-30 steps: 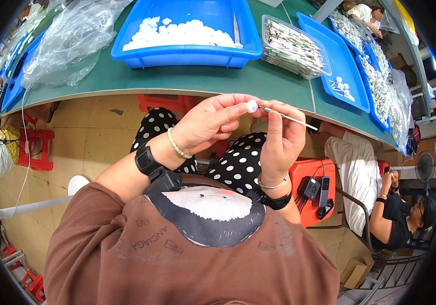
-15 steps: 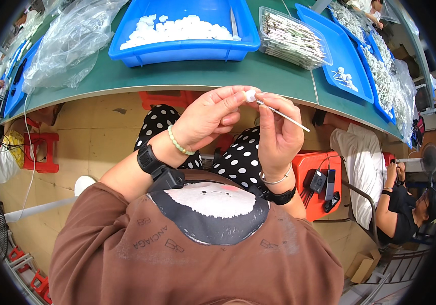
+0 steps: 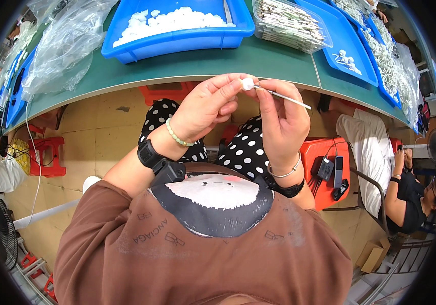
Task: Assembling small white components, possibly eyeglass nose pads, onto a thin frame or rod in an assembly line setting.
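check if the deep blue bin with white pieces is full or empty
Neither, partly filled: white pieces lie in a low heap inside the blue bin, and bare blue shows beyond them

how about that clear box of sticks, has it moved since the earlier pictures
No, neither way: the clear box keeps its place just right of the big blue bin.

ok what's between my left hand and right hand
In the head view, a small white piece pinched by your left hand, and a thin rod in your right hand pointing toward it; whether they touch is unclear.
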The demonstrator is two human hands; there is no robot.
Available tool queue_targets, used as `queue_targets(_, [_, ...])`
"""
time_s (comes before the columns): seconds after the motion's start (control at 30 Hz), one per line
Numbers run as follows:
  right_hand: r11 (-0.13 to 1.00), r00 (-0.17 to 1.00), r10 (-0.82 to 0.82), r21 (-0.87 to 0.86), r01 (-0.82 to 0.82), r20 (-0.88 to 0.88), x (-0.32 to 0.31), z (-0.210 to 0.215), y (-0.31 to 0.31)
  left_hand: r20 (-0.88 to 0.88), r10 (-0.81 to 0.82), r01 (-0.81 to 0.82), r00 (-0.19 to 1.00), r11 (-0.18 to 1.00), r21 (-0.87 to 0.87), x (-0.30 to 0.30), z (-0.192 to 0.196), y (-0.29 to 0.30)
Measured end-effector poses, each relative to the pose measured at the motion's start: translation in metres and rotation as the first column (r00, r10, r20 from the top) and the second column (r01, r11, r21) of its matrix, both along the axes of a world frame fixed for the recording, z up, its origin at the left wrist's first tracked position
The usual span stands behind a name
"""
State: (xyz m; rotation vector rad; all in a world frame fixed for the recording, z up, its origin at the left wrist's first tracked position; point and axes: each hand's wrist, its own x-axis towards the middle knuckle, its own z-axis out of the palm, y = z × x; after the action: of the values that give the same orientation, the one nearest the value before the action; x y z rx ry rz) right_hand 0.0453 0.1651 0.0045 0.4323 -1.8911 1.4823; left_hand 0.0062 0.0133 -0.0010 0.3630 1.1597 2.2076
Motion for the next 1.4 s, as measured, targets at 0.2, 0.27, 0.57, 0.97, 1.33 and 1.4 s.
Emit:
queue_targets(0.2, [1.0,0.998,-0.017,0.008,0.017,0.055,0.004,0.005,-0.002,0.002,0.005,-0.005,1.0,1.0,0.008,-0.001,-0.002,0.0])
queue_targets(0.27, [0.998,0.999,-0.034,0.06,0.033,0.03,0.002,0.006,0.0,-0.003,0.011,-0.011,1.0,1.0,0.006,-0.002,-0.002,0.001])
queue_targets(0.57, [0.99,0.997,-0.081,0.112,0.08,0.001,0.004,0.008,0.0,-0.004,0.028,-0.028,1.0,1.0,0.0,-0.002,-0.001,0.002])
queue_targets(0.97, [0.965,0.994,-0.109,0.24,0.109,-0.012,0.008,0.013,0.001,-0.032,0.027,-0.028,0.999,0.999,-0.025,-0.001,-0.002,0.001])
queue_targets(1.33, [0.941,0.994,-0.101,0.319,0.109,-0.041,0.008,0.013,0.003,0.003,0.065,-0.065,0.998,0.994,-0.084,0.0,-0.001,0.003])
queue_targets(1.4, [0.933,0.995,-0.094,0.346,0.103,-0.041,0.007,0.014,0.003,-0.006,0.072,-0.072,0.997,0.994,-0.08,-0.001,-0.001,0.002])
